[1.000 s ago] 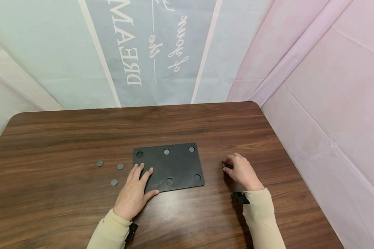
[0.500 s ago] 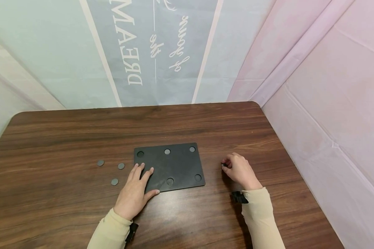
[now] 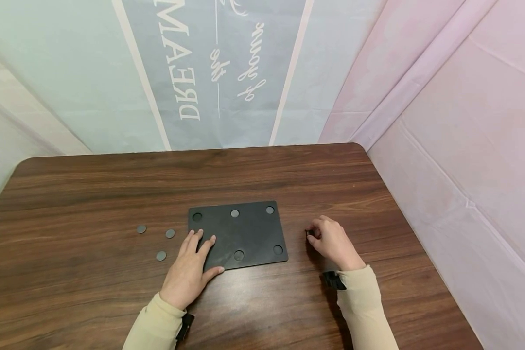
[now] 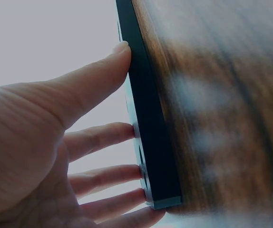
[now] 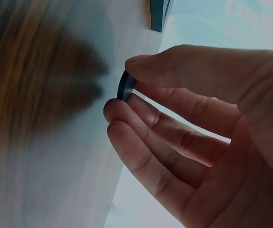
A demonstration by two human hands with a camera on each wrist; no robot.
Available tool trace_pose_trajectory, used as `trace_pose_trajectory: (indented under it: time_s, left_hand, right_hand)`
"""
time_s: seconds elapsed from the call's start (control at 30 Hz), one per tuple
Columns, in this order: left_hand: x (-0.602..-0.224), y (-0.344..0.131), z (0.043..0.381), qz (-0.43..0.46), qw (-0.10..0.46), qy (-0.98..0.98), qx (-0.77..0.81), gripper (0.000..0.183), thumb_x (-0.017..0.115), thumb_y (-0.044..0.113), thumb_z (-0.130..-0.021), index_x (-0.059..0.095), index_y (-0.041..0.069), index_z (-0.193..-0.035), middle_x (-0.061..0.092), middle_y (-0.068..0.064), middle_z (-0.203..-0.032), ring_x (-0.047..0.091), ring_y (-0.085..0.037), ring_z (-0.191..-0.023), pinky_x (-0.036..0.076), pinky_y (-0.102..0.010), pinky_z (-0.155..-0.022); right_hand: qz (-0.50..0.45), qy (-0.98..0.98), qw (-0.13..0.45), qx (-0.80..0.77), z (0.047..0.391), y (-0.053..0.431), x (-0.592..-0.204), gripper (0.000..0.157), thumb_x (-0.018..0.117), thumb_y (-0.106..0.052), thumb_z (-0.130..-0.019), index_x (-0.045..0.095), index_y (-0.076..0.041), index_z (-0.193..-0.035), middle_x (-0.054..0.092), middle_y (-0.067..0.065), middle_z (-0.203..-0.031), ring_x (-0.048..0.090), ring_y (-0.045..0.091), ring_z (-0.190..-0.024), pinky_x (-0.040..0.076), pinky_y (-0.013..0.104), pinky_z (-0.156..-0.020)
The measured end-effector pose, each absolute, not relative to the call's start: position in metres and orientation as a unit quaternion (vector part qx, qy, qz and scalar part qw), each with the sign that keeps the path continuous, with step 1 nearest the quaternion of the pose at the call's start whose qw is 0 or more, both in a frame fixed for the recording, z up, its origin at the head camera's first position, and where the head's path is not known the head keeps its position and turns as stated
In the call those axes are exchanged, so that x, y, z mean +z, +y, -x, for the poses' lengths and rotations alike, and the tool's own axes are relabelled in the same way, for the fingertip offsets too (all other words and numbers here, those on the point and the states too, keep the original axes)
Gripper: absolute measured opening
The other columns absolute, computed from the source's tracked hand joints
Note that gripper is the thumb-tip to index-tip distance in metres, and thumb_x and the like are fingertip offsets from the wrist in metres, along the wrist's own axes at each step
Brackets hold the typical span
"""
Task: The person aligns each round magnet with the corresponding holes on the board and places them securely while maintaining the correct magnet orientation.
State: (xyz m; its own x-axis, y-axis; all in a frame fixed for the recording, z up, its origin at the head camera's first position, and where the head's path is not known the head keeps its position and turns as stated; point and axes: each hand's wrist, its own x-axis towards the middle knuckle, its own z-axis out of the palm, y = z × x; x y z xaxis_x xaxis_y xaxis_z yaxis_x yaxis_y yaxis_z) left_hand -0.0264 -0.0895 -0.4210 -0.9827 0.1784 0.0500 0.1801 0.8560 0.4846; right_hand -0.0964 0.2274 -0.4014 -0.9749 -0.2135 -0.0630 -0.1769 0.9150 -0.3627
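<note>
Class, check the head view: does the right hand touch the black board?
No, the right hand pinches a disc, apart from the black board.

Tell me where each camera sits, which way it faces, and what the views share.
Head: worn on the head, facing forward and down at the table and black board; left hand, right hand and both sleeves show.
Left wrist: worn there, facing the black board's edge; palm, thumb and fingers show.
Right wrist: worn there, facing the dark disc pinched above the table; the right hand's thumb and fingers show.
Shared: head and left wrist both show the left hand touching the black board.
</note>
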Motion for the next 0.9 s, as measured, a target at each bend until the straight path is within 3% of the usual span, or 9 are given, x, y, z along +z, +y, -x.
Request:
trace_pose_trajectory:
  time_s: [0.37,0.9]
  left_hand:
    - [-0.421,-0.090,0.026,0.090,0.002,-0.963,-0.254,0.065,0.075,0.034,-0.075,0.053,0.005,-0.130,0.041,-0.024,-0.138,0.031,-0.041,-0.134,0.047,-0.051,-0.091]
    - [-0.421,-0.090,0.026,0.089,-0.001,-0.963,-0.255,0.065,0.075,0.034,-0.075,0.053,0.006,-0.130,0.040,-0.024,-0.139,0.030,-0.040,-0.135,0.048,-0.050,-0.089]
  right_hand:
    - [0.148,0.970,0.038,-0.189,0.088,0.212,-0.400,0.010,0.070,-0.005,-0.076,0.070,-0.009,-0.086,0.054,0.001,-0.073,0.047,0.008,-0.062,0.040,0.023,-0.056]
    - [0.184,0.962,0.042,-0.198,0.081,0.193,-0.397,0.014,0.071,-0.005,-0.077,0.072,-0.010,-0.090,0.053,0.000,-0.076,0.047,0.006,-0.064,0.042,0.020,-0.056]
